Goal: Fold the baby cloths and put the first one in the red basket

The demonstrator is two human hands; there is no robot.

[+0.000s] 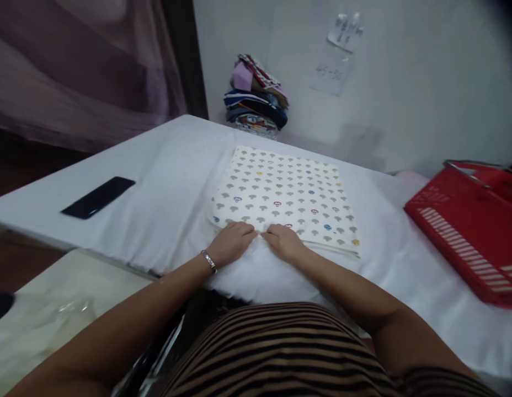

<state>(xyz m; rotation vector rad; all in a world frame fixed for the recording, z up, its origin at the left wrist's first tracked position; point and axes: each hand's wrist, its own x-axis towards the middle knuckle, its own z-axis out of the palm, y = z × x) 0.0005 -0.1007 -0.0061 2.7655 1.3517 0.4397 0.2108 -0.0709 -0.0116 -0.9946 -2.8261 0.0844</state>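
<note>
A folded white cloth with small printed mushroom shapes (pixel 287 193) lies flat on the white-covered table (pixel 165 182). Both my hands rest on its near edge, side by side and almost touching. My left hand (pixel 231 242), with a bracelet at the wrist, has its fingers curled together at the cloth's hem. My right hand (pixel 284 241) pinches the same hem just to the right. The fingertips are tucked against the cloth.
A black phone (pixel 97 197) lies on the table's left part. A red plastic basket (pixel 473 226) stands at the right. A pile of folded coloured clothes (pixel 256 96) sits at the back against the wall. A lower glass-like surface (pixel 53 309) is at left front.
</note>
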